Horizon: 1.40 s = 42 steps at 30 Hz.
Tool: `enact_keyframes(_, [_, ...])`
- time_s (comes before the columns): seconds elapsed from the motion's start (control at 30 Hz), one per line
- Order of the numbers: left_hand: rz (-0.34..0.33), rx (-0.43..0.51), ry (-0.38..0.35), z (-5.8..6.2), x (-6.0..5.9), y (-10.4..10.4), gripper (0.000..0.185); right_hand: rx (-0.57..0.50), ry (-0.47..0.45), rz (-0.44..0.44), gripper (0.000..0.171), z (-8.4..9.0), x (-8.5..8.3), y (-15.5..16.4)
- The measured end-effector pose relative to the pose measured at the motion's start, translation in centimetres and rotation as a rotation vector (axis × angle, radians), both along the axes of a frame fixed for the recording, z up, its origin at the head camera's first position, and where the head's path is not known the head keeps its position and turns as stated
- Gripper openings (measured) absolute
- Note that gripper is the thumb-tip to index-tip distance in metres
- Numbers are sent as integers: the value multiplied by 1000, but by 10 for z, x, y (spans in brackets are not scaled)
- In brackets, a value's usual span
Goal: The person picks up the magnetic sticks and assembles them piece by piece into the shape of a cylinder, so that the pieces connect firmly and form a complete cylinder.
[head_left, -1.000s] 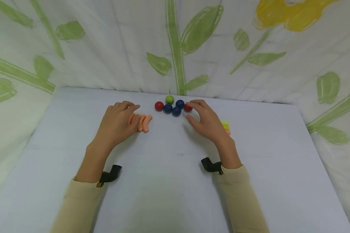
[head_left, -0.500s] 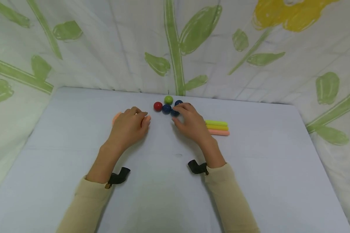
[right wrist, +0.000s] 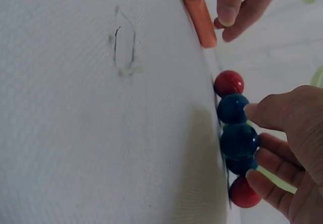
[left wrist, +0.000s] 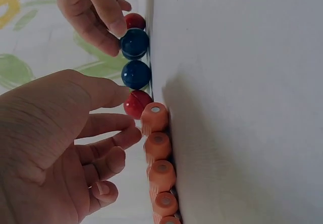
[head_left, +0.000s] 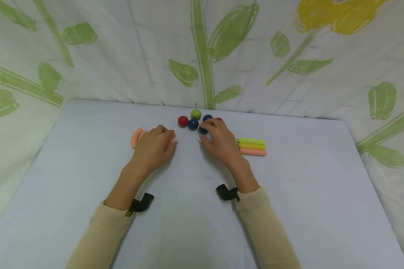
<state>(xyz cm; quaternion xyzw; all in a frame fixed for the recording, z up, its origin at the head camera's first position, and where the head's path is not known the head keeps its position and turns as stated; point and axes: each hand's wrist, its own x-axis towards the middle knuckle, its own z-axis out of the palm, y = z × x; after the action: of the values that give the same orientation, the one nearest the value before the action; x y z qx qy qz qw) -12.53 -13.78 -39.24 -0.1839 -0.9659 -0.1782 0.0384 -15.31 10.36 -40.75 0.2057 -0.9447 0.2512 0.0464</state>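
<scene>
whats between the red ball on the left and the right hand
In the head view, one dark blue ball lies between the red ball and the right hand. The green ball sits behind that line, not on it.

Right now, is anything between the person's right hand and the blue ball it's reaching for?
No. The right hand already has its fingertips on the nearest blue ball, so nothing sits between them. The other balls only crowd close beside it: another blue ball and a red ball.

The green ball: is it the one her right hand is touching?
No. In the head view the green ball sits untouched behind the cluster, while the right hand has its fingertips on a dark blue ball.
</scene>
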Motion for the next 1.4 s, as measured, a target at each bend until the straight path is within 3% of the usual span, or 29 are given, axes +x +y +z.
enact_keyframes(0.53, [-5, -58, -1, -3, 2, 9, 19, -29, -72, -16, 34, 3, -4, -3])
enact_keyframes(0.8, [-46, -80, 129, -10, 7, 26, 13, -46, -167, -47, 35, 4, -1, 2])
enact_keyframes(0.93, [-58, -70, 153, -10, 7, 31, 19, -73, -180, -31, 35, 5, 1, 4])
enact_keyframes(1.2, [-5, 75, -21, -3, 9, 27, 23, -83, -188, 54, 33, 4, -4, 3])
enact_keyframes(1.4, [20, 78, -54, -2, 11, 30, 19, -90, -185, 70, 34, 2, -4, 4])
